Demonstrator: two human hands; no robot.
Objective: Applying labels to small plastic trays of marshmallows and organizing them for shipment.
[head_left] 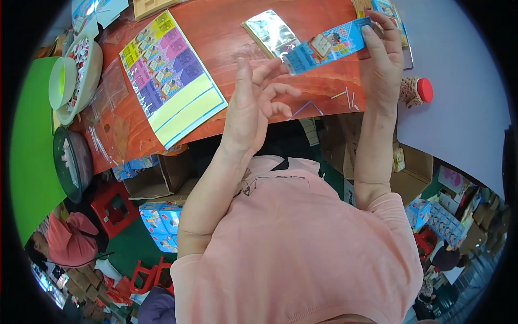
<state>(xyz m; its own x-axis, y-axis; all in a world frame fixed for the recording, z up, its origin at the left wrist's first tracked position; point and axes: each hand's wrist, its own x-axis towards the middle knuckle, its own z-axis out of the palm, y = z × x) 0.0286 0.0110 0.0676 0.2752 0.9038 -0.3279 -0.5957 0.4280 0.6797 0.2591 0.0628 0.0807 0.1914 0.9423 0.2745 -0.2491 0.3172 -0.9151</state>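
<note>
A long blue printed card packet [326,46] is held tilted above the red tabletop, its right end raised. My right hand [383,59] grips that right end between thumb and fingers. At the packet's lower left end is my left hand [253,97], thumb up and fingers spread apart. Its index fingertip meets the corner there; whether it presses on it I cannot tell. Just behind the packet lies a stack of shiny clear-wrapped pieces [270,32]. To the left, a large colourful printed sheet [172,78] in yellow, pink and purple lies flat on the table.
Small thin sticks [350,99] lie near the table's front edge. A red-lidded jar [424,90] stands at the right. Bowls [89,70] line the left side, beside clear plastic bags [108,97]. Below are cardboard boxes [162,178] and red stools [114,210]. Another person [70,237] is at lower left.
</note>
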